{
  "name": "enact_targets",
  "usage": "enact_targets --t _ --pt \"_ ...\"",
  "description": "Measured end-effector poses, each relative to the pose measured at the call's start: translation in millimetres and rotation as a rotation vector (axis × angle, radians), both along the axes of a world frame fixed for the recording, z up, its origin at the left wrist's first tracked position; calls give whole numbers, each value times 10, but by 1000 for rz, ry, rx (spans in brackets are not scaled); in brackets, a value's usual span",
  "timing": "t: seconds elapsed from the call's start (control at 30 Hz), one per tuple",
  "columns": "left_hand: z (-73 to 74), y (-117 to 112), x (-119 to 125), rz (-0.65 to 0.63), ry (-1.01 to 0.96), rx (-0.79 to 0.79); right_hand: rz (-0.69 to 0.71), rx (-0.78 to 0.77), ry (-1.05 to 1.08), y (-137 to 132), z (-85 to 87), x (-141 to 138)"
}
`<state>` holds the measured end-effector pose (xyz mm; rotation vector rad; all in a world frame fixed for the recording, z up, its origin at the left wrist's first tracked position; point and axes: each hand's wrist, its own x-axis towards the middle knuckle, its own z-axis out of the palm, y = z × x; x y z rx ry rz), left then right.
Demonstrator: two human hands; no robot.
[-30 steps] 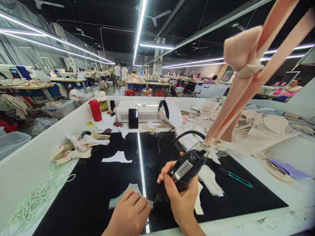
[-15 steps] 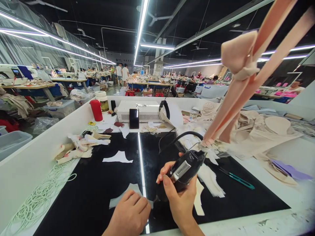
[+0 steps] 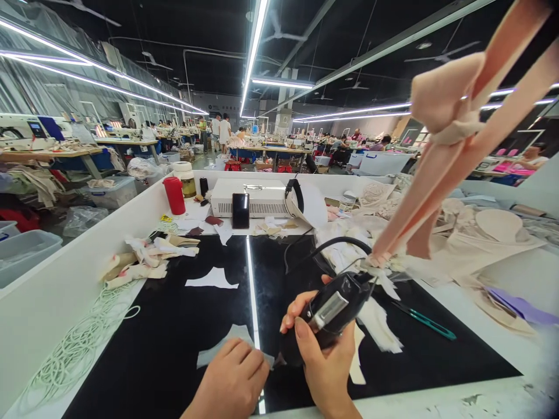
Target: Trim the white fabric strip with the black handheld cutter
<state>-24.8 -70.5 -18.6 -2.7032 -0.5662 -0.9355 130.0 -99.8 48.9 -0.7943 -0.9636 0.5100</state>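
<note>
My right hand (image 3: pixel 323 355) is closed around a black corded hand tool (image 3: pixel 328 311) whose tip points down at the black tabletop (image 3: pixel 174 331). My left hand (image 3: pixel 233 378) lies with curled fingers pressing on a pale fabric piece (image 3: pixel 225 347) just left of the tool's tip. The tool's black cord (image 3: pixel 332 244) loops back toward the table's far side. Another white cut piece (image 3: pixel 212 278) lies further back on the black surface.
Peach straps (image 3: pixel 445 151) hang from above on the right, tied to the tool. Green-handled scissors (image 3: pixel 425 319) lie right. Fabric scraps (image 3: pixel 144 259) and coiled white cord (image 3: pixel 74 343) sit left. A white box (image 3: pixel 257 198), phone (image 3: pixel 241 210) and red bottle (image 3: pixel 177 195) stand at the back.
Both hands and the tool stay almost where they were; the view has shifted slightly, and the hanging straps have swung a little to the right.
</note>
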Motion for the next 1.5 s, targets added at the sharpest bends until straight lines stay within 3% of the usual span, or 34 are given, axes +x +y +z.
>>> enact_targets --t 0.3,0.4,0.5,0.6,0.77,0.87,1.03,1.23,1.5 --pt "-37 -20 13 9 17 -3 -16 -24 -66 18 -45 0" --pt "29 -14 -29 -7 1 -40 -10 -54 -36 10 -21 -26" --pt "170 12 -254 22 -13 -125 -31 -111 16 -11 9 -16" --pt "252 28 -640 175 -11 -237 -55 -126 2 -6 24 65" --pt "142 -41 -1077 352 -48 -533 -53 -63 66 85 61 124" --pt "104 -78 -1062 386 -72 -678 -18 -57 97 144 105 -6" --pt "173 -53 -910 434 -100 -809 82 -88 110 217 144 -364" --pt "132 -11 -872 385 -218 -763 144 -111 131 292 141 -664" --pt "66 34 -897 388 -218 -795 184 -84 143 361 49 -801"
